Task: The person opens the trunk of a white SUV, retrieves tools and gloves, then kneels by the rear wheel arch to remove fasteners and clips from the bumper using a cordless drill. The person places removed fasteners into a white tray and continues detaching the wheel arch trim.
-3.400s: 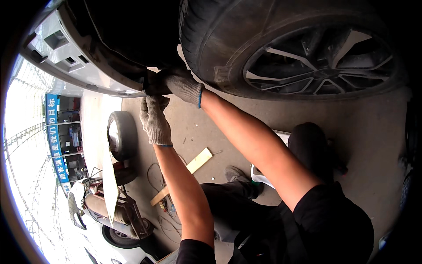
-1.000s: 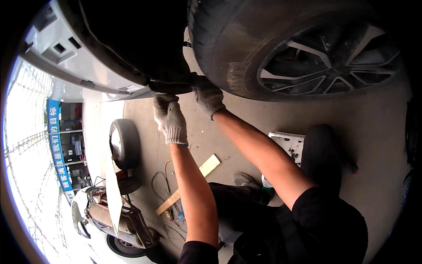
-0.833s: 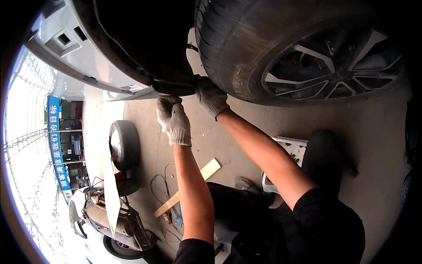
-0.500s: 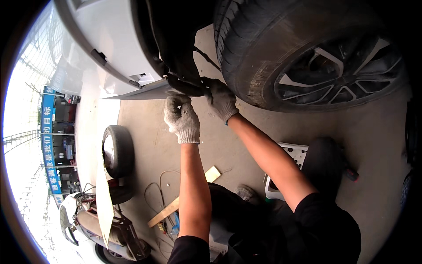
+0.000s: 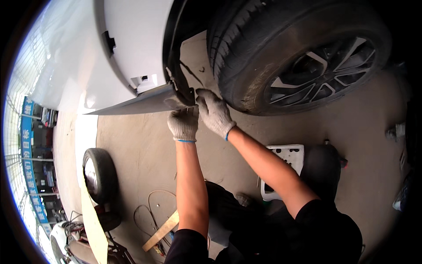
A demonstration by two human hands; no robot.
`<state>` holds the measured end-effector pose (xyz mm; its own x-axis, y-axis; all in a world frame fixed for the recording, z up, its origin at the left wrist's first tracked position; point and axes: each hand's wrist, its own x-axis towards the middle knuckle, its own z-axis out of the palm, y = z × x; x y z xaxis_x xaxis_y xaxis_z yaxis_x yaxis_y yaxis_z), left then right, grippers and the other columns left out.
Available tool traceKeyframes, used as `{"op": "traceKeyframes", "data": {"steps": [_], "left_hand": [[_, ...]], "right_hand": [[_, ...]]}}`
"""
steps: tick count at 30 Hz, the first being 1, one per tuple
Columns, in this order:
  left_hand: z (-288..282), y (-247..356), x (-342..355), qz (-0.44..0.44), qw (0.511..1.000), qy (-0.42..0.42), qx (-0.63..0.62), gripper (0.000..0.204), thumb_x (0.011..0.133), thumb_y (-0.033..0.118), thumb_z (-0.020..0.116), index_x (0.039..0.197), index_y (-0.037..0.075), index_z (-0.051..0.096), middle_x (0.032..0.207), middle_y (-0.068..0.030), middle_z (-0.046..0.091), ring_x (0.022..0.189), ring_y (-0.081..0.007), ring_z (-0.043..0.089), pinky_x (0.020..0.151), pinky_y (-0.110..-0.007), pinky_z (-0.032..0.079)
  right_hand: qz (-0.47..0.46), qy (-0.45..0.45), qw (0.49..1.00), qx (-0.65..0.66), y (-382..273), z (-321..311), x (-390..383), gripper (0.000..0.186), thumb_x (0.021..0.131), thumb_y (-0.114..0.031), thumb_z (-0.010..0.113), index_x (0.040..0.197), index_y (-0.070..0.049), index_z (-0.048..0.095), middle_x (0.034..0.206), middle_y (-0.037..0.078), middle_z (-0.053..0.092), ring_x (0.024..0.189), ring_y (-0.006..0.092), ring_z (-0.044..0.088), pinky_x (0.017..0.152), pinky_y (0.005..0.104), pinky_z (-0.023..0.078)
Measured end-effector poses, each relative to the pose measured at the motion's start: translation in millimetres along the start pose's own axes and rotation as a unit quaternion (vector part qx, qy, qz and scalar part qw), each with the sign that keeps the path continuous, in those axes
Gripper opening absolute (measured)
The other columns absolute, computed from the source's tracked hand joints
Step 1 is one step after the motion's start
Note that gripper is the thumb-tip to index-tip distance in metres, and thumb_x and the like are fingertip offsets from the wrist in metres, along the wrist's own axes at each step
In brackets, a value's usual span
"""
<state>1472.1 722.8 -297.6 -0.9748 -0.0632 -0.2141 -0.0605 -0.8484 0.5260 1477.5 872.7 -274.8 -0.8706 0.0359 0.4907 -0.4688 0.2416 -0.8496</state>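
My left hand [image 5: 182, 124] wears a knit glove, fingers curled at the lower edge of the white bumper [image 5: 74, 66], by the black liner end [image 5: 182, 93]. My gloved right hand [image 5: 213, 112] is just right of it, fingers bent against that liner end; what is between the fingertips is too small to make out. A large tyre on a spoked wheel [image 5: 239, 75] stands close right of both hands. A thin dark strip [image 5: 190, 71] hangs in the gap between liner and tyre.
A perforated white plastic stool [image 5: 285, 156] sits beside my knee. A spare wheel [image 5: 105, 176], a pale panel [image 5: 94, 220] and motorcycle-like machinery [image 5: 81, 246] are at the left. A wooden board [image 5: 160, 231] and hoses [image 5: 149, 202] lie on the floor below.
The view has shifted, showing more of the white bumper and less of the dark wheel well. My hands have moved slightly down in view, the right hand turning palm-inward beside the left.
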Motion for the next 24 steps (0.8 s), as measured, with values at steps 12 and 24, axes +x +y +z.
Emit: {"op": "traceKeyframes", "data": {"steps": [12,24], "left_hand": [[-58.8,-15.8,90.0,0.163,0.977,-0.132,0.030,0.047,0.102,0.036,0.038,0.128,-0.001,0.051,0.125,-0.0193,0.057,0.117,-0.0360,0.051,0.107,-0.050,0.038],[-53.7,-21.0,86.3,0.077,0.982,-0.146,-0.091,0.048,0.102,0.040,0.039,0.137,0.008,0.044,0.140,-0.0141,0.049,0.127,-0.0359,0.043,0.110,-0.056,0.031]], "right_hand": [[0.046,-0.050,0.997,0.035,11.8,13.2,8.9,0.038,0.089,-0.023,0.062,0.124,-0.009,0.056,0.112,0.015,0.066,0.101,0.0342,0.065,0.086,0.0410,0.052],[0.064,-0.034,0.969,-0.235,9.0,36.9,18.0,0.019,0.088,-0.020,0.054,0.097,-0.005,0.063,0.081,0.015,0.067,0.069,0.0311,0.068,0.061,0.0436,0.054]]}}
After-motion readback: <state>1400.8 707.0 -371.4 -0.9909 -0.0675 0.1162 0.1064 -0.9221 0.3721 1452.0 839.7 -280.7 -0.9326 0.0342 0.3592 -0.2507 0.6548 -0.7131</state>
